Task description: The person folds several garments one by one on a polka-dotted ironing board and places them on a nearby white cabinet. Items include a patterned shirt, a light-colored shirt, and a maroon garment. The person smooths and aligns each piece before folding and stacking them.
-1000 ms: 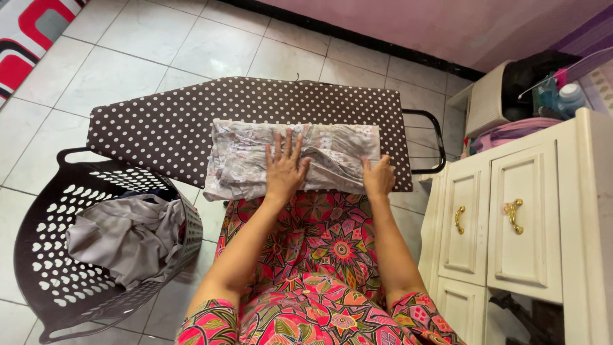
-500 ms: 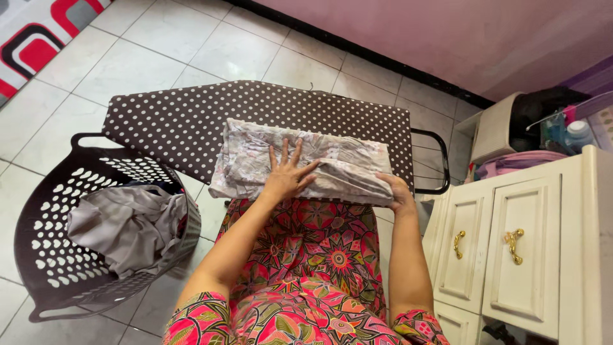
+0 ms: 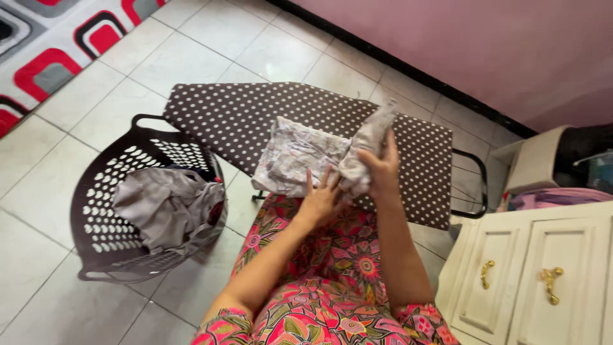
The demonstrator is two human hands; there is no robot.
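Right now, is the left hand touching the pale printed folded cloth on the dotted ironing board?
Touching. The head view shows the left hand lying flat on the pale printed folded cloth, fingers spread over its near edge, with no gap.

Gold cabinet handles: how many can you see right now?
2. One handle is on the left door of the white cabinet, the other handle on the door to its right. The cabinet runs past the frame's edge, so more may be out of view.
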